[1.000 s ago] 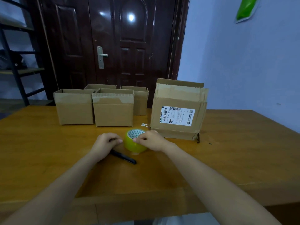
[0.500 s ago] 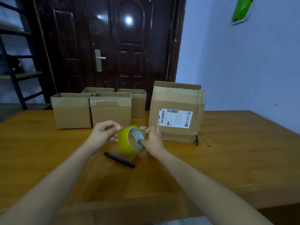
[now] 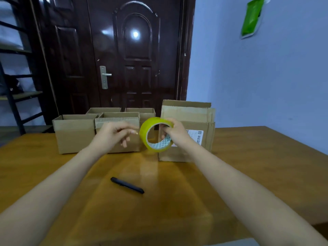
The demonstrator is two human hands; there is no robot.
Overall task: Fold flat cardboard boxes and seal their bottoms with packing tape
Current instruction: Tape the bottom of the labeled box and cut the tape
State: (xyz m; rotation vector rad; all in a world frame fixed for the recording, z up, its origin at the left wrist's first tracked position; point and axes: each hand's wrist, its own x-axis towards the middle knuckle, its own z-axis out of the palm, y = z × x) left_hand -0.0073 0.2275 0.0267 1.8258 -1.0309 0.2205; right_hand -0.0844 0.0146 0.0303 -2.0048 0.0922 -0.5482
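Head view: the right hand [image 3: 174, 134] holds the tape roll [image 3: 154, 135] clear above the table [image 3: 257, 157], fingers hooked through the core and thumb curled over the outer rim, so the roll stands on edge with its opening toward the camera. The left hand [image 3: 116, 135] sits just beside the roll's left rim, thumb and forefinger pressed together on what appears to be the tape end; the strip itself is too thin and clear to confirm. Judgement: the step in hand is finding and freeing the tape end. To do it well, the right hand should keep the roll from spinning while the left peels straight off the rim, square across the full width, or the film may split into a sliver. A short length is enough until a box is in position. Four folded boxes [image 3: 74, 134] stand open-topped in a cluster at the far left of the table, and a larger labelled carton [image 3: 188, 112] stands behind the right hand; none lies under the tape. A black pen [image 3: 126, 185] lies on the table near the person, well apart from both hands.
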